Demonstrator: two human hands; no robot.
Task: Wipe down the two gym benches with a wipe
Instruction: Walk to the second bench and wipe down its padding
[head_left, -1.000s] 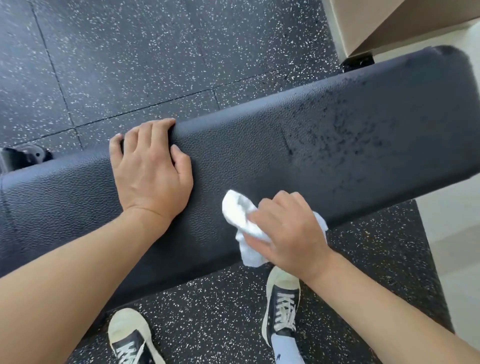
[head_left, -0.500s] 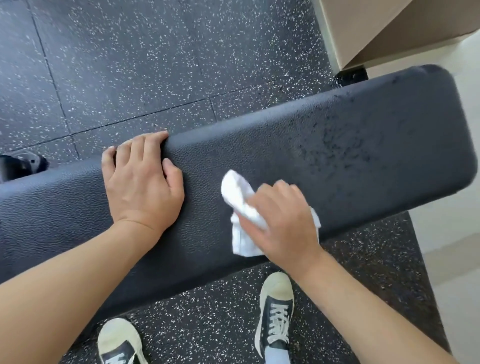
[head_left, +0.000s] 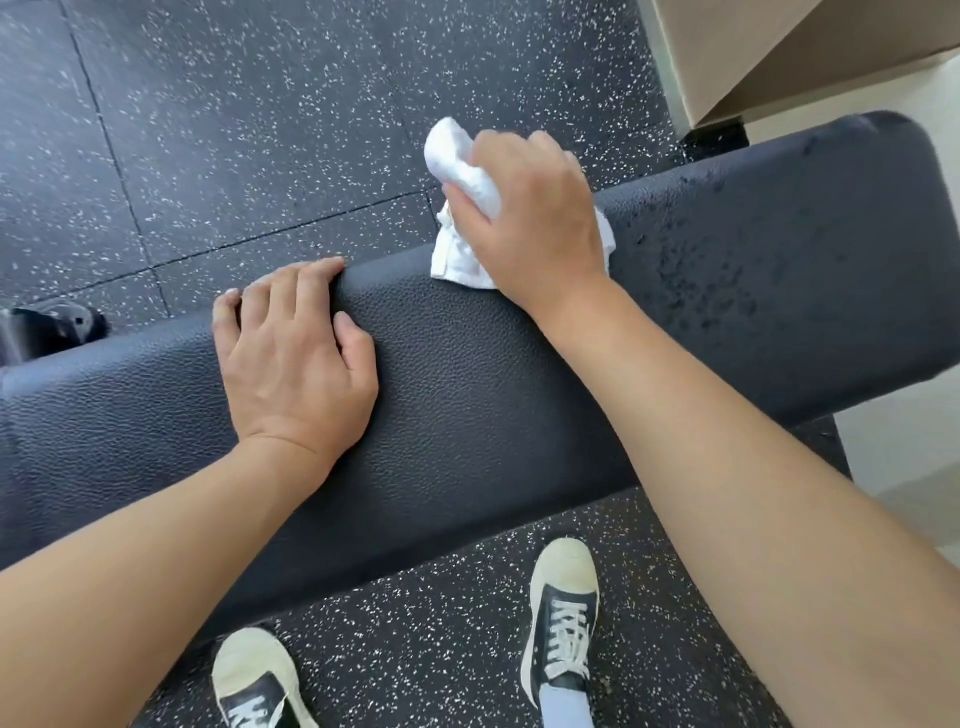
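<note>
White crumpled wipe (head_left: 470, 176), soft, light and easily bunched, is clutched in the right hand (head_left: 530, 213) at the far edge of a black padded bench (head_left: 467, 395). Left hand (head_left: 291, 364) rests flat, fingers curling over that edge.

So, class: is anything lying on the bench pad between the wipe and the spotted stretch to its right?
Nothing visible. The right hand grips the wipe at the bench pad's far edge; the droplets lie beyond on bare pad.
</note>
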